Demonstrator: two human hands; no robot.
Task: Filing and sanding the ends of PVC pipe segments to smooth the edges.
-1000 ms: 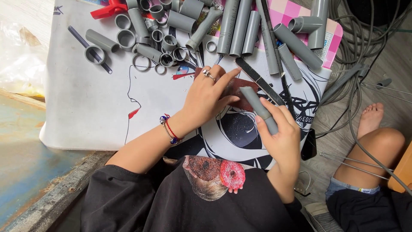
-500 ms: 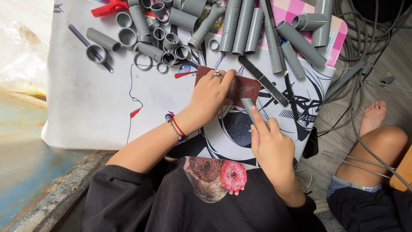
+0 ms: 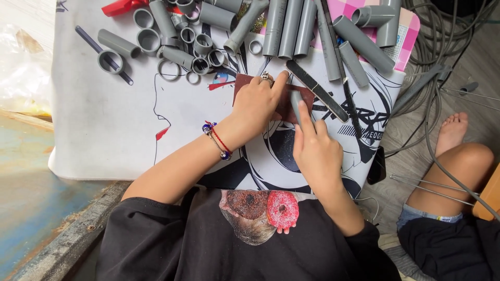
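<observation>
A dark red sheet of sandpaper point(image 3: 291, 99) lies on the printed white mat point(image 3: 104, 135). My left hand point(image 3: 259, 104), with a ring and a beaded bracelet, presses flat on the sheet's left part. My right hand point(image 3: 317, 151) grips a short grey pipe piece point(image 3: 297, 103) and holds its end against the sandpaper, index finger stretched along it.
Several grey pipe lengths point(image 3: 291, 26), short cut rings point(image 3: 148, 40) and a red tool point(image 3: 122, 6) crowd the mat's far edge. A long dark file point(image 3: 317, 91) lies just right of the sandpaper. Cables point(image 3: 442, 62) and a bare leg point(image 3: 458, 156) are at the right.
My right hand has brought the pipe piece from above the mat down and left onto the sandpaper. My left hand has stayed pressed on the sheet.
</observation>
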